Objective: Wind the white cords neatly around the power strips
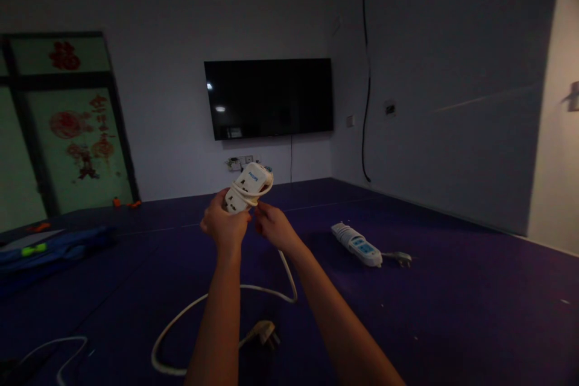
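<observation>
My left hand [225, 219] grips a white power strip [251, 180] by its lower end, tilted up in front of me. Part of its white cord is wound around the strip's middle. My right hand [272, 223] is closed at the strip's lower right side, its fingers pinching the cord [288, 268] where it leaves the strip. From there the cord hangs to the purple floor and loops left behind my left forearm. Its plug [265, 332] lies between my forearms. A second power strip [359, 245], with blue sockets and its cord wrapped round it, lies on the floor to the right.
Blue cloth [58, 247] with a bright green item on it lies at the left. Another thin white cable [72, 339] is at the lower left. A television [271, 99] hangs on the far wall. A black cable [365, 84] dangles down the right wall.
</observation>
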Action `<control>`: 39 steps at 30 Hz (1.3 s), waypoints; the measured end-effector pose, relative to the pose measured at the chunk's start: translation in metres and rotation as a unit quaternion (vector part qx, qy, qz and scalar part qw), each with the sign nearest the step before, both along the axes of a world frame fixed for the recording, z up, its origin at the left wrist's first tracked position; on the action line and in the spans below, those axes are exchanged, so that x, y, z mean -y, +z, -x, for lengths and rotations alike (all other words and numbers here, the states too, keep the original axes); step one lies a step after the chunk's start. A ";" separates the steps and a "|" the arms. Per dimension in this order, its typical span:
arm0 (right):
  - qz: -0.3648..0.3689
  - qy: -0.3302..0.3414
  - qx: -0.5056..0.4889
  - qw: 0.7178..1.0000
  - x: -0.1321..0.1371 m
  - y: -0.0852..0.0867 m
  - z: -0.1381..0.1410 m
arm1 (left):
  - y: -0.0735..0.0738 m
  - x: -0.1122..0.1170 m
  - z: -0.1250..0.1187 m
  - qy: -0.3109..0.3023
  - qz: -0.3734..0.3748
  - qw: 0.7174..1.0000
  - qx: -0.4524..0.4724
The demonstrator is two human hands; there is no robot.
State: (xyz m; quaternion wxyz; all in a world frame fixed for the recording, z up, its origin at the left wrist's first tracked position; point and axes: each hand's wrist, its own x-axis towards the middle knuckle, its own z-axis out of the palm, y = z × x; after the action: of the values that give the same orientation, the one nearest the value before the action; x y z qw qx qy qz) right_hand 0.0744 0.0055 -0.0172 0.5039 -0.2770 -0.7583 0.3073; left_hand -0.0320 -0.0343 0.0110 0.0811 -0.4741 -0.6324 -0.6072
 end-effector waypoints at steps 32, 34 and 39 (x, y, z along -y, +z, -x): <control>-0.275 -0.182 0.293 0.897 0.049 0.029 -0.024 | -0.024 -0.012 0.054 0.161 0.038 0.963 -0.213; -0.291 -0.202 0.277 0.893 0.045 0.031 -0.031 | -0.025 -0.014 0.049 0.120 0.037 0.950 -0.285; -0.310 -0.248 0.236 0.887 0.040 0.034 -0.047 | -0.022 -0.015 0.029 0.020 0.013 0.912 -0.411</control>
State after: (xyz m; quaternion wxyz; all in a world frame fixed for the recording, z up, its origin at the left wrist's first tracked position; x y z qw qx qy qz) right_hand 0.1211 -0.0345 0.0163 0.4299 -0.3502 -0.8180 -0.1533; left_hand -0.0606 -0.0189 -0.0105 0.3395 -0.6701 -0.5601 -0.3492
